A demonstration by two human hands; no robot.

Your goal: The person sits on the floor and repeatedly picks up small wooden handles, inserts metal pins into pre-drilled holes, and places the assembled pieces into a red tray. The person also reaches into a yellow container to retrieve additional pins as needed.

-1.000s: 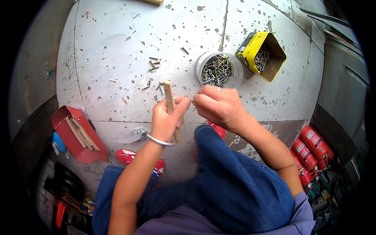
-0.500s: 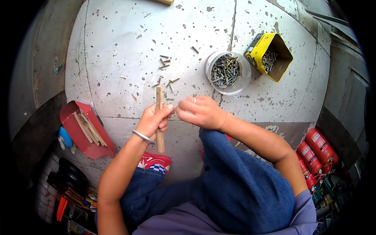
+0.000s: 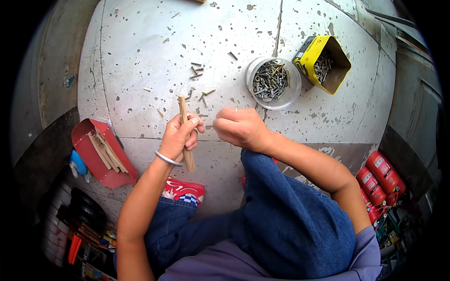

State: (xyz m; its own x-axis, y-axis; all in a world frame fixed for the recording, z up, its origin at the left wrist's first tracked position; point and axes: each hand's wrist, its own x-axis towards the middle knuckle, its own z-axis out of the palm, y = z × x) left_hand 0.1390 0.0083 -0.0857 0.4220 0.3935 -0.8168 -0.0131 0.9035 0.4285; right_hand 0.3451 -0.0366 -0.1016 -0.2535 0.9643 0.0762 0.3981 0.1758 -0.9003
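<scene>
Upright in my left hand [image 3: 180, 133] is a short wooden stick [image 3: 183, 108], gripped between thumb and curled fingers. Its top end points away from me and a little left. My right hand [image 3: 241, 127] is closed just to the right, apart from the stick, with its fingers pinched together. A small bolt [image 3: 209, 127] appears to poke out from those fingertips toward the stick; its other end is hidden. Beyond the stick, several loose bolts [image 3: 205, 95] lie on the floor. A clear round tub [image 3: 294, 96] full of bolts stands beyond my right hand.
Beside the tub, a yellow and black tin [image 3: 307, 61] lies tilted with more bolts inside. At the left, a red scoop-shaped container [image 3: 79, 138] holds several wooden sticks [image 3: 110, 152]. Red fire extinguishers [image 3: 380, 171] lie at the right. My bent knee [image 3: 286, 201] is under my right arm.
My left hand has moved slightly up and left, and the stick has turned and now leans left. My right hand has shifted slightly right, widening the gap between the hands.
</scene>
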